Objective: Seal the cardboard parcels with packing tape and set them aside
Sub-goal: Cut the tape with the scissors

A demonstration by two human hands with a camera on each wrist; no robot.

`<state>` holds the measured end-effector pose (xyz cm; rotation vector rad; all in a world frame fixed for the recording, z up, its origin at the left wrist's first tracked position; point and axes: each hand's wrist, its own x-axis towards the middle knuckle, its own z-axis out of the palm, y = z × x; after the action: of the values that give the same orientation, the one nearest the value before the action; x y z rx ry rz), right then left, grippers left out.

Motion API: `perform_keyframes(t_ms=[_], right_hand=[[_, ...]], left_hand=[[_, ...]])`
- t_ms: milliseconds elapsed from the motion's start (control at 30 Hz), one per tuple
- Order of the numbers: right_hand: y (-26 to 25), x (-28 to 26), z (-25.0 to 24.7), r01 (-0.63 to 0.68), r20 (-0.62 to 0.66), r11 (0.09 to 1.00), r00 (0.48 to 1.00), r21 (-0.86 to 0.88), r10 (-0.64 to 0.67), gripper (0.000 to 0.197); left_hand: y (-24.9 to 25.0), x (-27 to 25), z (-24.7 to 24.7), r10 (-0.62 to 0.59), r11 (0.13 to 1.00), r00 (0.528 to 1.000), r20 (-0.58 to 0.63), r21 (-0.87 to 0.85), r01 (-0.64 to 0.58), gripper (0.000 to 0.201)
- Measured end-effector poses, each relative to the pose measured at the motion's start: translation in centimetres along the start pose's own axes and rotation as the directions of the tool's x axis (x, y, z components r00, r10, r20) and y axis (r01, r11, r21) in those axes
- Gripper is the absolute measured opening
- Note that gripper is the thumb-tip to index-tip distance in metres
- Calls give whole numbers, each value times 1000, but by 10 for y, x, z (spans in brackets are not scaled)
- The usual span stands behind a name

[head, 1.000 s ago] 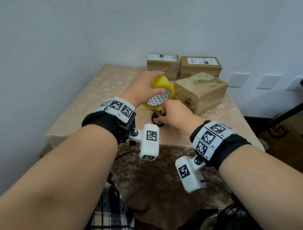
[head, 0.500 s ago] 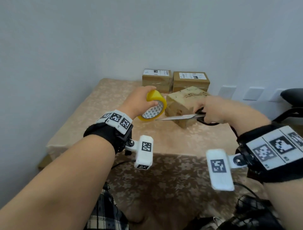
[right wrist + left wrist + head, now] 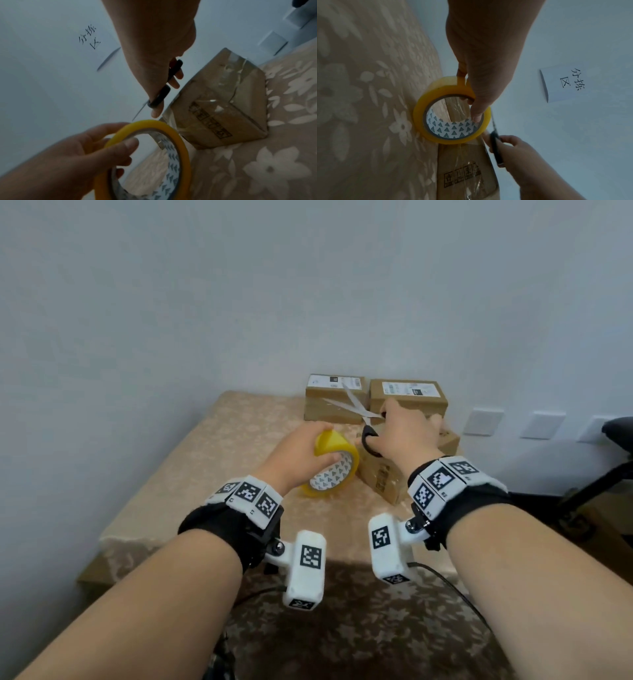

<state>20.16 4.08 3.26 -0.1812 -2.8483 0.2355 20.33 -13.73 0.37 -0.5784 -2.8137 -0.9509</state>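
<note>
Yellow packing tape (image 3: 334, 465), a full roll with a triangle-printed core, sits in my left hand (image 3: 294, 455): my thumb lies across its open face and my fingers curl over the rim. I hold it upright just above the surface (image 3: 219, 446), near the middle, right beside the near left corner of the closest parcel (image 3: 383, 477).

A clear strip of tape already runs over that parcel's top and down its side with the printed handling symbols, as the wrist views show.

My right hand (image 3: 402, 433) is above this parcel, fingers curled through the black handles of the scissors (image 3: 363, 419). The two steel blades are spread apart and point away from me, toward the back edge of the surface.

There, against the wall, stand two more cardboard parcels side by side, touching: the left parcel (image 3: 325, 409) and the right parcel (image 3: 411, 398), each with a white label on top. From the wrist views, a white paper sign (image 3: 563, 85) with handwritten characters hangs on the wall.
</note>
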Motion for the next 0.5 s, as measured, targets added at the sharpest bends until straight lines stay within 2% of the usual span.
perform_keyframes(t_ms=[67, 167, 367, 500], right_hand=[[1, 2, 10, -5, 24, 1000, 1000, -7, 5, 42], [5, -1, 24, 20, -19, 998, 1000, 57, -19, 43], [6, -2, 31, -34, -34, 967, 998, 252, 44, 44], [6, -1, 32, -64, -27, 952, 997, 298, 75, 43]], left_hand=[[-1, 2, -1, 30, 1000, 999, 14, 9, -30, 59], [-3, 2, -1, 96, 995, 994, 50, -17, -96, 50], [-7, -4, -7, 73, 997, 996, 55, 3, -73, 43], [-9, -9, -12, 84, 996, 994, 71, 7, -84, 44]])
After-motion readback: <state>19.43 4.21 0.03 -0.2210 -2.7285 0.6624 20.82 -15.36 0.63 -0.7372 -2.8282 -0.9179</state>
